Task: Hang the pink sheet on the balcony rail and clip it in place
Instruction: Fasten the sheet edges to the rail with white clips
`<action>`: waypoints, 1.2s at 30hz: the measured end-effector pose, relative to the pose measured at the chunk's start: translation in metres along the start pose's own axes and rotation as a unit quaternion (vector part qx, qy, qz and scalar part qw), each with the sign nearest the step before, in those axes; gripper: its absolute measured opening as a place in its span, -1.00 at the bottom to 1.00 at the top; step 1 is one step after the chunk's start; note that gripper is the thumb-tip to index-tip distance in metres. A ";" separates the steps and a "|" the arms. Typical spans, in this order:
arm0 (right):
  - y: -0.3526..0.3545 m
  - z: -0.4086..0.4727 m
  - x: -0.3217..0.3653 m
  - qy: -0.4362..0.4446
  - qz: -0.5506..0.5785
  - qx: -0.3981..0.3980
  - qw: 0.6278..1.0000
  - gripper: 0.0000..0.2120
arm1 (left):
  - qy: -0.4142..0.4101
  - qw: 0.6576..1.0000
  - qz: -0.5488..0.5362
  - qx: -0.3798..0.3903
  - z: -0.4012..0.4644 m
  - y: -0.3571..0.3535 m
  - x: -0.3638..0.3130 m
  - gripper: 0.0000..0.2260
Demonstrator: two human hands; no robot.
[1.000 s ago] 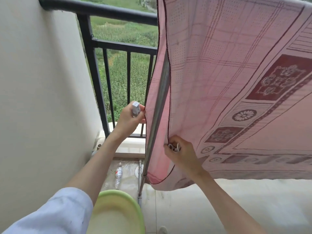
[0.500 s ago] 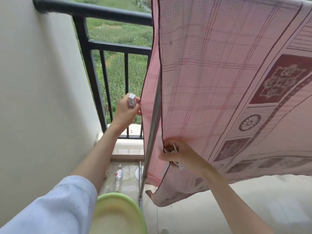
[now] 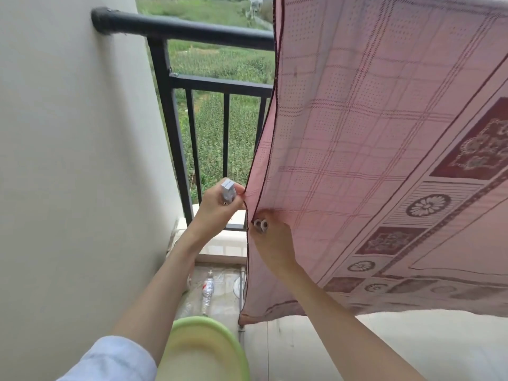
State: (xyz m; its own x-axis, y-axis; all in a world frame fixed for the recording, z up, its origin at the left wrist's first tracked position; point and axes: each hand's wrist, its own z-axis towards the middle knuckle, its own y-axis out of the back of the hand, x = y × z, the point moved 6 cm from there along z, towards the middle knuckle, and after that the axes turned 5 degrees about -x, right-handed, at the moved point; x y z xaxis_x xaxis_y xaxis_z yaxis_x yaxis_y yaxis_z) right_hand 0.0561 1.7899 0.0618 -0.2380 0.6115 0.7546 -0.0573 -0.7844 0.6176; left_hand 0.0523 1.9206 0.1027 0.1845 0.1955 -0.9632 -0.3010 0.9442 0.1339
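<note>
We see the pink sheet (image 3: 384,133) hanging over the black balcony rail (image 3: 192,30), filling the right side. Our left hand (image 3: 220,207) pinches the sheet's edge with fingers curled around a gray clip (image 3: 227,191). Our right hand (image 3: 272,237), just beside it, grips the sheet and a white clip (image 3: 260,224). A green basin (image 3: 203,350) sits below.
</note>
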 end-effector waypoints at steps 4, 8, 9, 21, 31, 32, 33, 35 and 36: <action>-0.001 -0.001 0.001 0.004 -0.014 -0.034 0.999 -0.90 | 0.008 0.999 0.008 0.051 -0.004 -0.007 0.001 -0.83; -0.001 -0.001 0.002 0.015 -0.008 -0.056 0.998 -0.88 | 0.017 0.997 -0.012 0.070 -0.011 -0.016 0.005 -0.89; 0.000 -0.001 0.002 0.020 0.000 -0.060 0.998 -0.88 | 0.014 0.998 -0.008 0.063 -0.011 -0.016 0.006 -0.90; 0.006 -0.018 -0.026 -0.126 0.282 0.099 0.946 -0.79 | 0.047 0.998 -0.029 -0.009 -0.006 -0.013 0.021 -0.90; 0.000 -0.021 -0.034 -0.242 0.259 0.113 0.928 -0.96 | 0.106 0.989 -0.101 0.006 -0.014 -0.019 0.026 -0.97; -0.011 -0.028 -0.037 -0.313 0.329 0.136 0.880 -0.85 | 0.112 0.989 -0.099 0.014 -0.013 -0.018 0.026 -0.96; -0.022 -0.035 -0.038 -0.382 0.410 0.158 0.813 -0.74 | 0.116 0.989 -0.092 0.022 -0.012 -0.017 0.026 -0.94; -0.036 -0.042 -0.036 -0.445 0.541 0.180 0.691 -0.67 | 0.119 0.989 -0.079 0.034 -0.010 -0.015 0.024 -0.94; -0.041 -0.040 -0.033 -0.445 0.594 0.184 0.644 -0.70 | 0.118 0.989 -0.077 0.037 -0.010 -0.014 0.023 -0.95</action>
State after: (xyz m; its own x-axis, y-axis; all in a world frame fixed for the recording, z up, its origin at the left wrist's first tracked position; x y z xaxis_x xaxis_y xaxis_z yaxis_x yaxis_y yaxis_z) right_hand 0.0275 1.7975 0.0033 0.7578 -0.4527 0.4700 -0.0748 -0.7758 -0.6266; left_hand 0.0517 1.9090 0.0766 -0.0032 -0.0111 -0.9999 -0.2163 0.9763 -0.0102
